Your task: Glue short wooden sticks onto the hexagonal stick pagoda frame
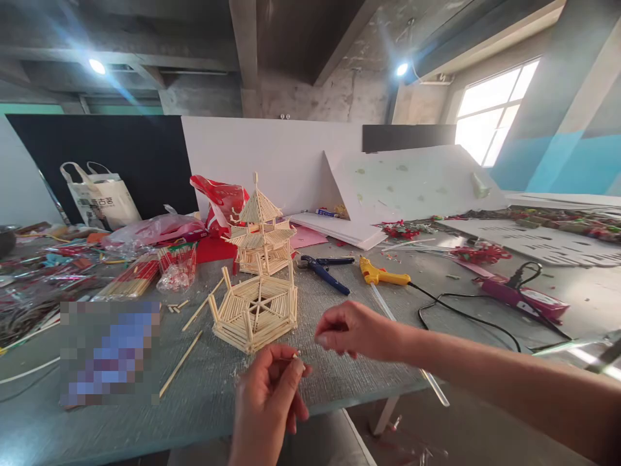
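Grey table (339,382) | left hand (272,401) pinches stick bit (295,355) | right hand (354,330) loosely curled, holding nothing

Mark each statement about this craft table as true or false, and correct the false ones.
1. The left hand pinches a small stick piece. True.
2. The yellow glue gun lies in the right hand. False: it lies on the table, beyond the hand.
3. The stick pagoda stands upright behind the hexagonal stick base. True.
4. The blue-handled pliers rest on top of the hexagonal base. False: they lie on the table beside the pagoda.
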`<state>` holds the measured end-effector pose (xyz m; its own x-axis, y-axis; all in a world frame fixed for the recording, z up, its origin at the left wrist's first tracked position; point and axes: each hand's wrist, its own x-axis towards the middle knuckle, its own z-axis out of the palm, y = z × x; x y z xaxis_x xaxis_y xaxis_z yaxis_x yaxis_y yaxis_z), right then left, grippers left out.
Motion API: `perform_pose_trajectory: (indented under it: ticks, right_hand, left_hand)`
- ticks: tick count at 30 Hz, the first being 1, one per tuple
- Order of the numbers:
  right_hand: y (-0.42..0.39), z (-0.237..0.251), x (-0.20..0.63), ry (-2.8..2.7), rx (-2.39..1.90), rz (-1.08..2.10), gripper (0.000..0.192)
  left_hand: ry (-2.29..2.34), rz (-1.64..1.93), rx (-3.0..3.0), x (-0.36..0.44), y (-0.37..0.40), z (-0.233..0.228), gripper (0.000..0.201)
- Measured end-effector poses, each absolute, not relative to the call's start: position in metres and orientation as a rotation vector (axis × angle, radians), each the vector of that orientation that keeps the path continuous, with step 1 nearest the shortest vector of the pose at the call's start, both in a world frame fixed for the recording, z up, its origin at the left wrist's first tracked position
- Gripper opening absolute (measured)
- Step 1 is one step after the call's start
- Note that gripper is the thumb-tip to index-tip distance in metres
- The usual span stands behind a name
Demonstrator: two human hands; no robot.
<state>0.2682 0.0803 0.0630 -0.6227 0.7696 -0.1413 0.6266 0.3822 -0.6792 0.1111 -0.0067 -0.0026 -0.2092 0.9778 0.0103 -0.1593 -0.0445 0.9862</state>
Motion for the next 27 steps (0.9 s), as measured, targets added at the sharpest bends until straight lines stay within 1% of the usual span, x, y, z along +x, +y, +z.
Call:
perform_pose_trajectory:
  ticks: [2,3,7,14,16,20,24,27]
  right_hand:
    - [0.066,0.059,0.259,-2.309,-1.151,1.357,0.020]
    - [0.061,0.058,0.256,-2.249,-1.120,1.442,0.018]
    - [0.059,0.060,0.254,-2.100,-1.107,1.621,0.015]
    - [0.067,0.057,0.257,-1.764,-1.193,2.091,0.015]
    - [0.067,0.051,0.256,-1.677,-1.217,2.125,0.015]
    - [0.061,0.041,0.253,-1.607,-1.205,2.089,0.018]
    - [0.054,0.040,0.252,-1.694,-1.181,2.024,0.018]
    - [0.060,0.040,0.253,-1.769,-1.227,1.952,0.015]
  left_hand:
    - [1.186,1.442,1.017,0.116,-0.006,-0.003,0.029]
    - [1.165,1.439,1.023,0.118,-0.006,-0.003,0.029]
    - [1.130,1.434,1.037,0.121,-0.006,-0.003,0.028]
    - [1.129,1.440,1.067,0.124,-0.010,-0.006,0.028]
    - [1.121,1.437,1.087,0.123,-0.011,-0.007,0.028]
    - [1.144,1.421,1.114,0.120,-0.012,-0.009,0.029]
    - [1.254,1.415,1.257,0.118,-0.013,-0.013,0.022]
    - [1.362,1.491,1.388,0.117,-0.014,-0.019,0.022]
